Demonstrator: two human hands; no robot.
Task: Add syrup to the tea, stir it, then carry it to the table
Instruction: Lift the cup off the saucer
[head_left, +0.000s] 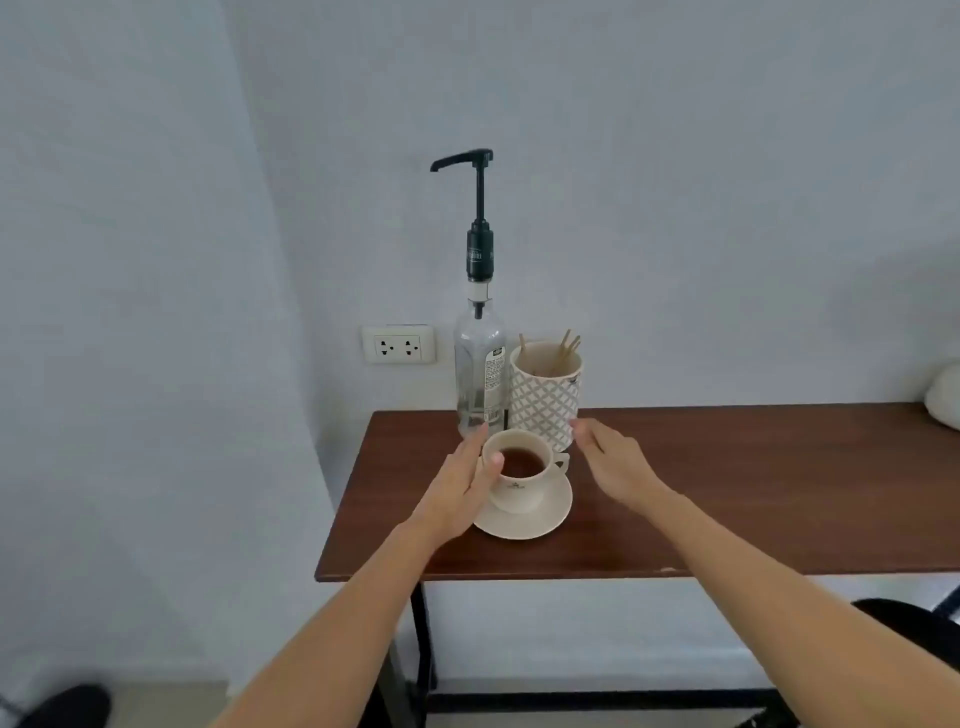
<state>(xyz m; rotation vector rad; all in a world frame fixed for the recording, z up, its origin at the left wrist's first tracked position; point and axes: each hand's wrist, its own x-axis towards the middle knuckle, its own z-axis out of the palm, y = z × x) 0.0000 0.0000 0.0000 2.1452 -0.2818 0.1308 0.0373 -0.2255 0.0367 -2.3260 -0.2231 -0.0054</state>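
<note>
A cream teacup (517, 488) with dark tea stands on a cream saucer (540, 522) near the left end of a brown table (727, 493). Right behind it rises a clear syrup bottle (480, 374) with a tall black pump whose spout points left. A patterned cup (545, 400) holding wooden stir sticks stands to the bottle's right. My left hand (460, 486) lies against the teacup's left side, thumb on the rim, fingers stretched toward the bottle's base. My right hand (615, 465) hovers open just right of the teacup, fingertips near the patterned cup's base.
A double wall socket (398, 344) sits left of the bottle. A white rounded object (943, 397) shows at the table's far right edge. The table's front edge runs across the view, with black metal legs below. A dark shape lies on the floor at lower left.
</note>
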